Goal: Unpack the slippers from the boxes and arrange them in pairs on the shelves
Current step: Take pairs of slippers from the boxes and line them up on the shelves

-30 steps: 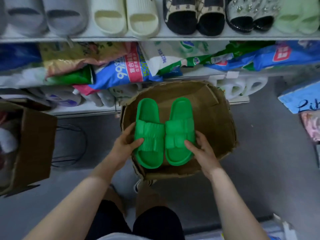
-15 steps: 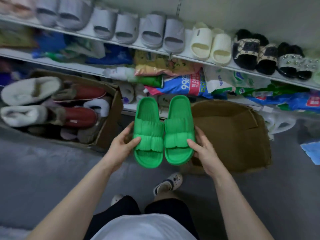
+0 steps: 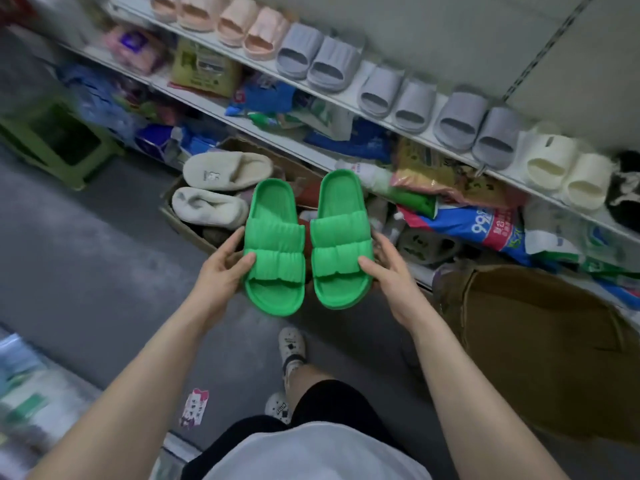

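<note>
I hold a pair of bright green slippers side by side in the air, above the floor and in front of the shelves. My left hand [image 3: 221, 268] grips the left green slipper [image 3: 273, 244] by its outer edge. My right hand [image 3: 388, 271] grips the right green slipper [image 3: 341, 237] the same way. A small gap separates the two. The top shelf [image 3: 381, 121] carries pairs of pink slippers [image 3: 239, 27], grey slippers [image 3: 398, 90] and cream slippers [image 3: 568, 169]. A brown cardboard box [image 3: 540, 341] stands at the right, its inside hidden.
Behind the green pair, a second cardboard box [image 3: 183, 220] on the floor holds fluffy beige slippers [image 3: 225, 173] and others. The lower shelf is crammed with coloured bags [image 3: 485, 223]. A green stool [image 3: 59, 143] stands at far left. A small pink packet [image 3: 195, 407] lies on the grey floor.
The view has swung left, away from the brown box, toward the slipper-filled box and the pink and grey pairs. The green slippers stay in both hands and have drawn slightly apart.
</note>
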A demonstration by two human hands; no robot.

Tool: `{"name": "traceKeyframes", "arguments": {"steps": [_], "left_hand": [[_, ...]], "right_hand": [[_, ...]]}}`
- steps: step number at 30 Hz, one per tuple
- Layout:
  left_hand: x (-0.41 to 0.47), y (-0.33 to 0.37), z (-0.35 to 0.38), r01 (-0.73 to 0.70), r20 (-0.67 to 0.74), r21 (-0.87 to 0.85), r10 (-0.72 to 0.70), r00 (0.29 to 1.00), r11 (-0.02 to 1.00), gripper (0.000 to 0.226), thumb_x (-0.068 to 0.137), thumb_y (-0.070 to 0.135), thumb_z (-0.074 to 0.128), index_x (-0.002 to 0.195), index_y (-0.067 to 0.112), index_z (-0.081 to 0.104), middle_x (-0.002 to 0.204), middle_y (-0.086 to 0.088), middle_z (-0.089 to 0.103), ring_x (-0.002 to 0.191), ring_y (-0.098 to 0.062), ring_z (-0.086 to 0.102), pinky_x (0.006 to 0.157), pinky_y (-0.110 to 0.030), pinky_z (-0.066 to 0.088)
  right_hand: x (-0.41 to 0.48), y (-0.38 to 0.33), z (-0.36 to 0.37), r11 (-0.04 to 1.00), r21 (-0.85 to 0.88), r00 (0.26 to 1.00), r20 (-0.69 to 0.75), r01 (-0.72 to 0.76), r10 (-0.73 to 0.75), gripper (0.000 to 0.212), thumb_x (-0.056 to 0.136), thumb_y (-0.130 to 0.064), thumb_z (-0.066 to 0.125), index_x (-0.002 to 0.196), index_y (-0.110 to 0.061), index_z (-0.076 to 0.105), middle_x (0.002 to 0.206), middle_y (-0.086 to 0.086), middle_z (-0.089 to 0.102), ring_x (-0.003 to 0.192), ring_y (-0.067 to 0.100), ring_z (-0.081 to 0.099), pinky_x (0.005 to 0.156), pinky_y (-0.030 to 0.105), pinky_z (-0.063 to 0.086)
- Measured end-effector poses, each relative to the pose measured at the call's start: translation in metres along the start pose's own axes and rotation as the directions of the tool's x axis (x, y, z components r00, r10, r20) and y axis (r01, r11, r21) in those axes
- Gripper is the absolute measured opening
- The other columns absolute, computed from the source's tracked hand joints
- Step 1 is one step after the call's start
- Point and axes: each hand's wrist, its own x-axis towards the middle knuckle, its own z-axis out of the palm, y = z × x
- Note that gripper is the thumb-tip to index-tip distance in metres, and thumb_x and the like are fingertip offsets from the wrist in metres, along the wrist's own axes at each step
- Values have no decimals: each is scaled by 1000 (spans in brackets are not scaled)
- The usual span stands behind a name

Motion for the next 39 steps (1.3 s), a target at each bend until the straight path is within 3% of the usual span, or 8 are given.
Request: {"name": "traceKeyframes", "arguments": {"steps": [5,11,19,24,29,32,37,39], "left_hand": [[36,33,-58,-31,-104,-44,26,994,999,55,95,7,52,145,28,40,119,-2,66,101,-14,67,70,-26,56],[87,80,-126,-72,-207,-74,56,977,995,55,96,8,51,146,28,38,131,-5,60,116,-23,60,77,-27,57],[153,135,-230,-119,-308,-88,87,947,989,54,96,8,50,145,27,36,126,-7,63,106,-19,63,80,-28,57],[206,175,-326,-104,-273,-52,86,958,993,55,96,8,52,146,24,37,122,-10,64,100,-18,65,75,-26,58],[253,222,-420,-74,-235,-13,69,970,997,54,95,6,53,146,22,39,125,-14,63,106,-25,63,82,-31,56],[286,246,-458,-65,-183,26,69,981,998,54,96,7,52,146,24,39,125,-13,63,108,-25,63,80,-30,57],[353,283,-484,-94,-113,63,101,989,994,51,97,4,49,143,22,40,108,3,68,86,-3,68,73,-22,57],[386,296,-491,-88,-101,76,96,990,993,53,96,4,50,145,21,39,109,-3,67,82,-2,68,75,-23,57]], "right_hand": [[63,-28,56,999,-24,995,93,29,-27,69,90,-12,66,150,-24,33,137,-1,52,114,0,57,85,18,52],[141,-70,125,996,-81,986,165,38,-24,78,77,-30,74,147,-33,39,135,1,57,120,13,59,105,46,47],[225,-111,238,989,-116,978,196,95,-71,68,84,-16,72,145,-27,42,132,6,60,116,13,61,92,30,53],[269,-122,331,994,-64,991,108,89,-82,71,76,-33,75,140,-39,46,135,6,57,122,19,58,99,40,51],[298,-131,428,997,45,997,18,68,-69,57,90,-12,66,137,-37,44,133,6,57,117,16,60,94,32,52],[311,-138,467,995,56,996,-50,79,-76,64,89,-11,68,143,-31,40,140,5,53,127,17,53,104,37,47],[350,-157,497,995,39,987,-136,87,-81,62,90,-9,66,141,-31,41,136,7,54,123,19,55,98,34,50],[373,-166,503,995,25,984,-149,101,-96,64,86,-21,73,141,-37,44,135,5,56,122,16,56,98,36,51]]}}
